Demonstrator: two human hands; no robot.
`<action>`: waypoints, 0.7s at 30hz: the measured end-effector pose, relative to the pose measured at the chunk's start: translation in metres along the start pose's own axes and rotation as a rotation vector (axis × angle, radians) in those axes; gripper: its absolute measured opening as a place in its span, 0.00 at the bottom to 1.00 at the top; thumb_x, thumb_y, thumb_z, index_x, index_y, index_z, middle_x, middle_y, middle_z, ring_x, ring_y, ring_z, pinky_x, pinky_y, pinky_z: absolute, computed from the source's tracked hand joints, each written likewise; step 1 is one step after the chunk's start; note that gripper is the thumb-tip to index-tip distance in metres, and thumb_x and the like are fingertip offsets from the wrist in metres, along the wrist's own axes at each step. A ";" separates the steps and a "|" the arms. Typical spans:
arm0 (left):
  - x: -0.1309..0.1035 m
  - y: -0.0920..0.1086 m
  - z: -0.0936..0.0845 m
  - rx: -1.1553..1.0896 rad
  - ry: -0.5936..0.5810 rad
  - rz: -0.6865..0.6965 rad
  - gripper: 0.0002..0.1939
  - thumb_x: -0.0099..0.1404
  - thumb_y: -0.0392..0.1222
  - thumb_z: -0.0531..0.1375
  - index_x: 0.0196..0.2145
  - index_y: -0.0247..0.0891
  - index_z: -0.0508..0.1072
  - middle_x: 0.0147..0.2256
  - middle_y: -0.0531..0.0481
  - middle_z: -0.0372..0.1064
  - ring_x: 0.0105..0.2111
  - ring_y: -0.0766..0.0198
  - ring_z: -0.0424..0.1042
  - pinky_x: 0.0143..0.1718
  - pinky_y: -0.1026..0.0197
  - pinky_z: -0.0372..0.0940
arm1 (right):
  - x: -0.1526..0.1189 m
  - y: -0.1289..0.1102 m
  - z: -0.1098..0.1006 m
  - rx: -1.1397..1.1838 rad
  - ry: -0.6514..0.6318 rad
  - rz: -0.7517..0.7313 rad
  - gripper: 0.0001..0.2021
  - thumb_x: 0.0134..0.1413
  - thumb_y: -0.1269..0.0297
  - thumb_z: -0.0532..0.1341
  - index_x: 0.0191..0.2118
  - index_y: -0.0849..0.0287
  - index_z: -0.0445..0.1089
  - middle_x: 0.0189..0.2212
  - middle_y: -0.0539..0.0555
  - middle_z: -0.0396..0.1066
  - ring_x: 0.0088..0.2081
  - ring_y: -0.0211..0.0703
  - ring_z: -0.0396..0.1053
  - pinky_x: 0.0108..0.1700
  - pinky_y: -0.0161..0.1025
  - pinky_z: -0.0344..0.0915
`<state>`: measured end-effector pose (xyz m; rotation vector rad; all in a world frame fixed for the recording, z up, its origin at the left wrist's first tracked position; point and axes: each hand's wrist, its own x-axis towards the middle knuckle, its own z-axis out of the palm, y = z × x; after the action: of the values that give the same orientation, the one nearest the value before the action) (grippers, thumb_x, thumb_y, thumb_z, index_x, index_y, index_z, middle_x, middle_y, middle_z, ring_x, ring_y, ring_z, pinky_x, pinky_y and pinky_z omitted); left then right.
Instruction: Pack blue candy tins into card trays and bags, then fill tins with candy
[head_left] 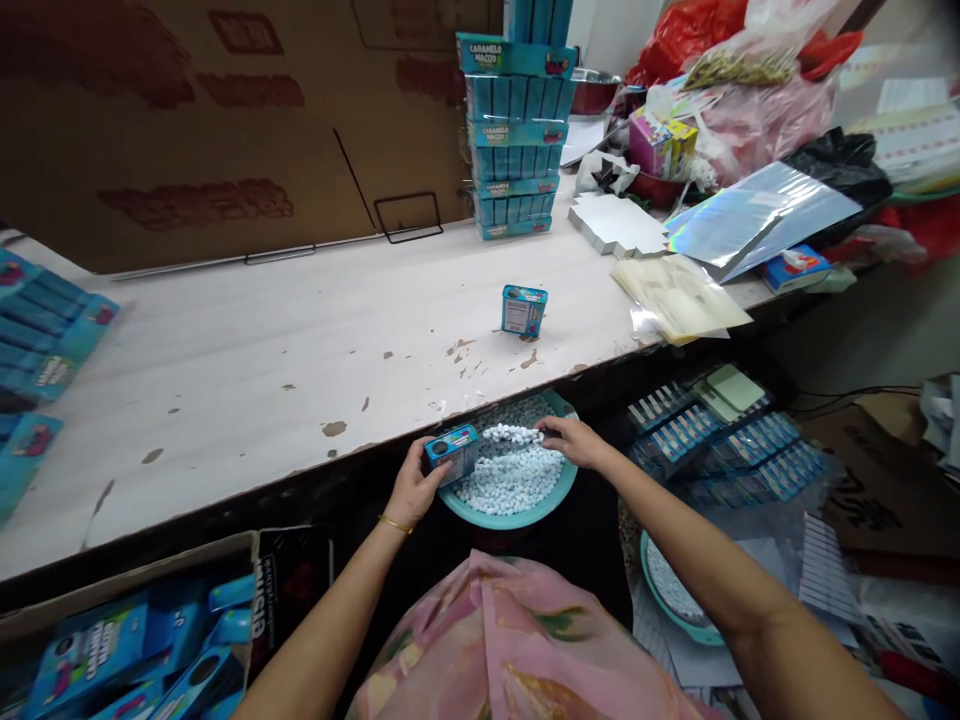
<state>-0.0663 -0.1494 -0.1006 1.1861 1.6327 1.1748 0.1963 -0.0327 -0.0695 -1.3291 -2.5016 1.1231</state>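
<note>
My left hand [416, 485] grips a small blue candy box [456, 452], tilted over the left side of a turquoise basin [496, 520]. The basin sits at my lap, full of small white candy balls [510, 478]. At the basin's right side, the fingers of my right hand [574, 440] are pinched together. A raised row of white balls runs from those fingertips toward the box; whatever carries it is too unclear to name. Another small blue box [523, 310] stands upright on the white table [300, 350], beyond the basin.
Stacked display trays [514, 135] of blue boxes stand at the back, before a large cardboard carton [225, 120]. An open carton [259, 560] with blue boxes is at lower left. At right are plastic sheets [679, 295], packed blue boxes [720, 440] and a second basin [701, 632].
</note>
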 end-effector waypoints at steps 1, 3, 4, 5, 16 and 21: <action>0.000 0.001 0.003 0.062 -0.004 0.018 0.20 0.51 0.44 0.57 0.41 0.38 0.59 0.36 0.51 0.63 0.37 0.64 0.64 0.42 0.59 0.59 | -0.003 -0.006 -0.010 -0.025 -0.003 -0.012 0.14 0.47 0.67 0.57 0.42 0.56 0.66 0.35 0.50 0.70 0.37 0.39 0.66 0.39 0.34 0.59; 0.001 0.005 0.012 0.186 -0.019 0.044 0.19 0.52 0.43 0.56 0.42 0.39 0.59 0.35 0.51 0.64 0.36 0.63 0.65 0.41 0.59 0.59 | -0.007 -0.021 -0.026 -0.089 -0.018 -0.031 0.14 0.47 0.65 0.57 0.43 0.55 0.66 0.36 0.50 0.70 0.38 0.39 0.66 0.39 0.33 0.59; 0.001 0.008 0.017 0.244 -0.036 0.050 0.19 0.52 0.42 0.56 0.42 0.39 0.60 0.35 0.51 0.64 0.35 0.63 0.65 0.40 0.59 0.60 | -0.008 -0.029 -0.032 -0.130 -0.033 -0.043 0.14 0.47 0.64 0.57 0.43 0.55 0.66 0.36 0.50 0.70 0.38 0.40 0.66 0.39 0.33 0.59; 0.002 0.011 0.021 0.296 -0.055 0.052 0.18 0.52 0.42 0.55 0.42 0.39 0.60 0.34 0.51 0.64 0.34 0.63 0.65 0.39 0.59 0.60 | -0.008 -0.038 -0.037 -0.178 -0.054 -0.054 0.14 0.47 0.64 0.57 0.43 0.54 0.66 0.37 0.50 0.70 0.39 0.40 0.66 0.39 0.34 0.59; 0.005 0.023 0.037 0.473 -0.136 0.087 0.19 0.54 0.38 0.52 0.45 0.37 0.60 0.35 0.46 0.65 0.36 0.58 0.66 0.39 0.57 0.60 | -0.006 -0.104 -0.049 -0.705 -0.192 -0.066 0.14 0.49 0.64 0.52 0.41 0.54 0.69 0.38 0.56 0.71 0.40 0.49 0.67 0.38 0.41 0.61; 0.006 0.021 0.041 0.452 -0.131 0.091 0.20 0.52 0.36 0.52 0.45 0.37 0.60 0.35 0.47 0.65 0.38 0.58 0.66 0.40 0.56 0.60 | -0.005 -0.128 -0.046 -0.791 -0.174 -0.089 0.11 0.49 0.68 0.52 0.36 0.61 0.69 0.36 0.60 0.70 0.37 0.49 0.68 0.37 0.40 0.62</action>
<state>-0.0247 -0.1319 -0.0918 1.5963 1.8121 0.7784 0.1303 -0.0555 0.0475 -1.2506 -3.2615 0.2047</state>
